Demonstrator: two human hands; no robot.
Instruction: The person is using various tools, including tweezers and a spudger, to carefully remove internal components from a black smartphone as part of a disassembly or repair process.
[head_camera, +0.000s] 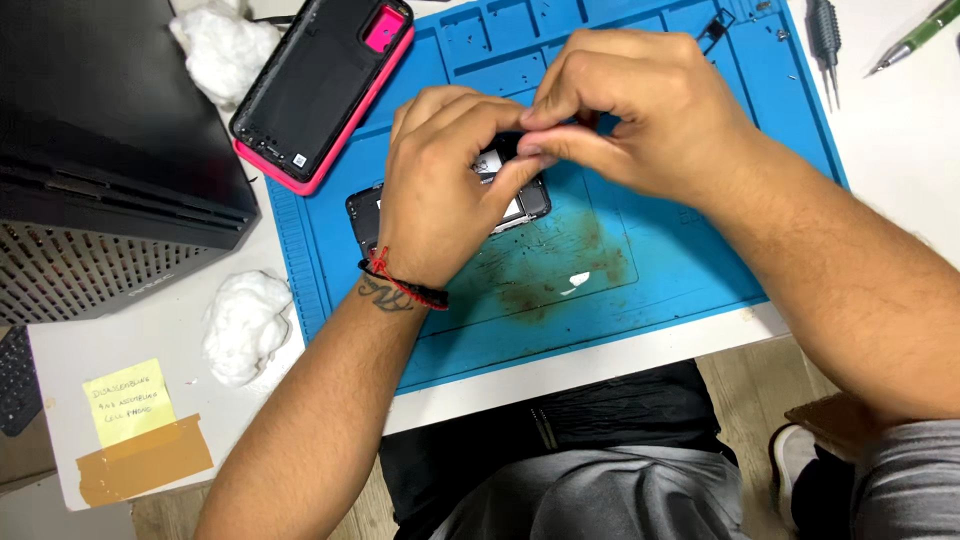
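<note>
An opened black phone body (365, 212) lies on the blue repair mat (650, 270), mostly hidden under my hands. My left hand (440, 190) covers it and presses down on it, fingers curled over its upper part. My right hand (625, 105) hovers just above and to the right, thumb and forefinger pinched together at the phone's top edge; whether they hold a small part is hidden. A red and black string bracelet (400, 283) circles my left wrist.
A pink-edged black phone back cover (320, 85) lies at the mat's upper left. Cotton wads (245, 325) (225, 50) sit on the white table. A black perforated box (100, 170) stands left. Tweezers (825, 45) and a green pen (915, 40) lie upper right. A yellow sticky note (128, 402) sits lower left.
</note>
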